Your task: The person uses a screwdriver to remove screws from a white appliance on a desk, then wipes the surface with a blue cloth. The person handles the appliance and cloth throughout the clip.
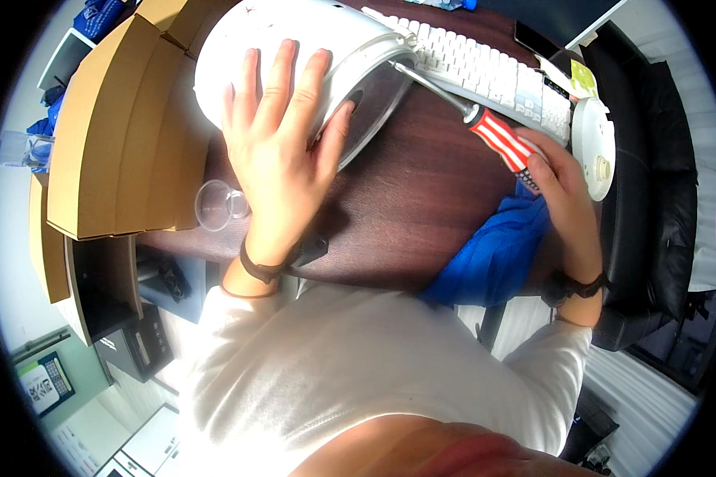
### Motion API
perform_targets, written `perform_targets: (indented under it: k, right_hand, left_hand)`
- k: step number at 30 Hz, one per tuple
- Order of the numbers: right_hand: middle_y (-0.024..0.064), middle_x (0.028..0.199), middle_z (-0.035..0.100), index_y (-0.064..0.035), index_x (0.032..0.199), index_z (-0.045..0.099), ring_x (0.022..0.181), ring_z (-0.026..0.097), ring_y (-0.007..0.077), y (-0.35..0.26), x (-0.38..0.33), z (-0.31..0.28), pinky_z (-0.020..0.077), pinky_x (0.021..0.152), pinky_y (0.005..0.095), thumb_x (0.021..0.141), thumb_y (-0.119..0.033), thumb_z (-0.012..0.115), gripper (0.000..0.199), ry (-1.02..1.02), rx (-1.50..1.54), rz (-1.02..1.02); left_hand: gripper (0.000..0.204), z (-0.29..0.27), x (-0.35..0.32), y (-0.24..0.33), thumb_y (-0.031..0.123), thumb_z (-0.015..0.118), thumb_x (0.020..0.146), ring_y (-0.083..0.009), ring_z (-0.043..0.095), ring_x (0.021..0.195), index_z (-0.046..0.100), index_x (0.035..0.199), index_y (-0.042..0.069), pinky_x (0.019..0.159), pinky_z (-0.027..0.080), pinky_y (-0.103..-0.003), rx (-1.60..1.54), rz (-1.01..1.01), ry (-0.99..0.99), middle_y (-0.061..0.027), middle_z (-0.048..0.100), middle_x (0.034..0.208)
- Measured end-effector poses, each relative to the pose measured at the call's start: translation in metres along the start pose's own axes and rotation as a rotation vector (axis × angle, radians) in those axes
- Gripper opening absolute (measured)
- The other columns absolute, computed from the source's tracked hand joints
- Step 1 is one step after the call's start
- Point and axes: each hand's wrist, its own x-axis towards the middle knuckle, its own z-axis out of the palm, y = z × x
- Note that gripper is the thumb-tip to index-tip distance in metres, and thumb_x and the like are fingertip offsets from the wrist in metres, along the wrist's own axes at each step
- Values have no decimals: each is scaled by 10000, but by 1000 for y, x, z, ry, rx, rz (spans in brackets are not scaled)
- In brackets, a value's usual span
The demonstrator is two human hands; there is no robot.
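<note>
A white, rounded housing (350,32) with a round dark opening at one end lies on its side on the dark wooden desk (429,183). My left hand (282,135) rests on it with fingers spread, the thumb at the rim of the opening. Closed round the red-and-white striped handle of a screwdriver (497,135) is my right hand (561,171). The screwdriver's metal shaft points up and left, its tip at the rim of the housing. Whether the tip sits in a screw is too small to tell.
Behind the shaft lies a white keyboard (477,67). A round white cover (593,151) stands beside my right hand. Blue cloth (493,246) hangs over the desk's near edge. A clear plastic cup (215,205) and cardboard boxes (119,135) are at the left, a phone (535,40) at the back.
</note>
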Motion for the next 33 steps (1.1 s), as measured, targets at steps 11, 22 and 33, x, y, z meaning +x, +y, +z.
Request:
perform_targets:
  k: [11, 22, 33]
  right_hand:
    - [103, 1023, 520, -41, 1068, 507, 822, 546, 174, -10, -1, 12, 450, 697, 287, 731, -105, 710, 398, 302, -539, -525]
    - [132, 1005, 591, -4, 1142, 520, 803, 603, 148, -12, -2, 2, 482, 633, 239, 841, -135, 603, 339, 155, 337, -84]
    - [72, 780, 598, 1, 1126, 507, 556, 504, 94, -24, 5, -8, 388, 482, 185, 943, -140, 470, 234, 53, 165, 29]
  left_hand:
    - [472, 1, -2, -2, 230, 720, 747, -393, 457, 1198, 615, 1200, 146, 966, 321, -544, -3, 2, 24, -128, 544, 1274]
    - [444, -5, 2, 0, 228, 704, 784, -358, 457, 1244, 617, 1206, 119, 1027, 313, -497, 24, -25, -30, -129, 556, 1284]
    - [459, 1, 0, -3, 236, 717, 751, -391, 458, 1196, 623, 1191, 148, 964, 321, -551, -5, 4, 29, -128, 548, 1271]
